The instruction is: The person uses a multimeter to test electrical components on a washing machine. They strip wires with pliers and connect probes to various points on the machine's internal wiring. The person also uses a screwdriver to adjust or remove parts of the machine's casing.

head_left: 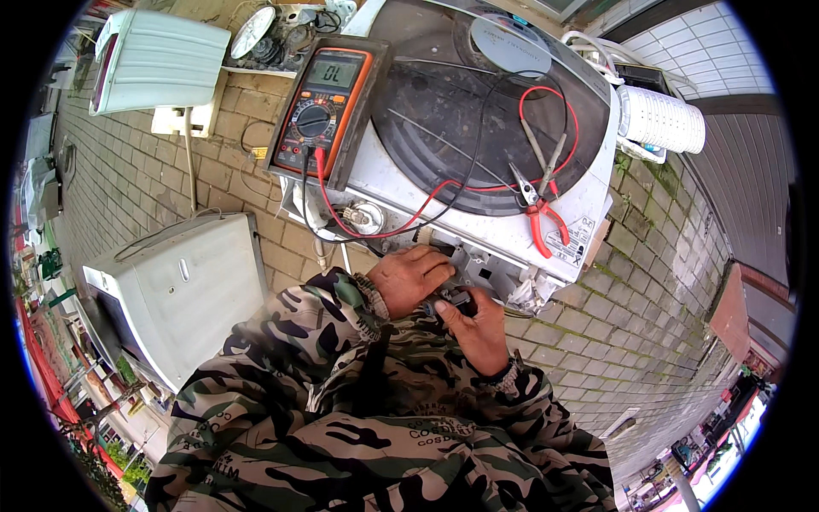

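Note:
My left hand [413, 280], its fingers curled, is at the front of a white appliance [478, 247] with a dark round lid; whatever its fingertips grip is hidden. Close beside it, my right hand [479, 329] pinches a small dark part with a metallic piece [461, 300] between thumb and fingers. An orange-rimmed multimeter [324, 102] rests in a dark tray-like case at the appliance's left. Its red lead [418, 213] and black lead [483, 128] run across the lid to two probes [546, 154]. Red-handled needle-nose pliers [539, 213] lie by the probe tips.
Exposed metal brackets and wiring [486, 271] line the appliance's front. A white casing [183, 290] stands on the brick paving [631, 282] at left. Farther back are a pale ribbed tub [162, 64] and a tray of parts [281, 38]. A white ribbed cylinder [661, 119] stands at right.

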Demonstrator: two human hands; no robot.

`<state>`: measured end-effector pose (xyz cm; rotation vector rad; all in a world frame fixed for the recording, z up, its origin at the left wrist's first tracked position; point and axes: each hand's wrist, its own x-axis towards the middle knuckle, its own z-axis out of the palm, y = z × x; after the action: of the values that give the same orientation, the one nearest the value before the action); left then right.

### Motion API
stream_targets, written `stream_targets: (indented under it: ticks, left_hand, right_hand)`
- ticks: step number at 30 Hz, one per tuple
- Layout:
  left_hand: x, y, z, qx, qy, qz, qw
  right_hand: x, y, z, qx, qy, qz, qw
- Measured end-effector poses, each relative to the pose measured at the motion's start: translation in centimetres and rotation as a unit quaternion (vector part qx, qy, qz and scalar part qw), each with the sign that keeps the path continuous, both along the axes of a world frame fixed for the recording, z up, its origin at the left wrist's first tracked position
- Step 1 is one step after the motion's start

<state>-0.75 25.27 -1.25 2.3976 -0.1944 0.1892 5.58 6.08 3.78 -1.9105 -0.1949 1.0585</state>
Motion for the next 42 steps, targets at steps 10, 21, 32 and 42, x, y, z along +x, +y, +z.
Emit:
stream_targets:
  ticks: [10,21,32,42]
  left_hand:
    - [1.8,0.4,-1.6,-0.001,-0.004,-0.149,0.989]
    - [2.8,1.5,-2.7,0.03,-0.056,-0.236,0.97]
    - [3.7,1.3,-3.5,0.018,-0.017,-0.319,0.947]
    - [3.5,0.9,-4.0,0.007,0.058,-0.337,0.94]
  right_hand:
    - [0.4,-0.5,0.9,0.047,0.273,-0.139,0.951]
    - [-0.7,2.4,1.2,0.014,0.403,-0.17,0.899]
    - [-1.4,2.0,-0.7,-0.03,0.263,-0.085,0.961]
    - [-4.1,4.8,3.5,-0.318,-0.174,0.095,0.927]
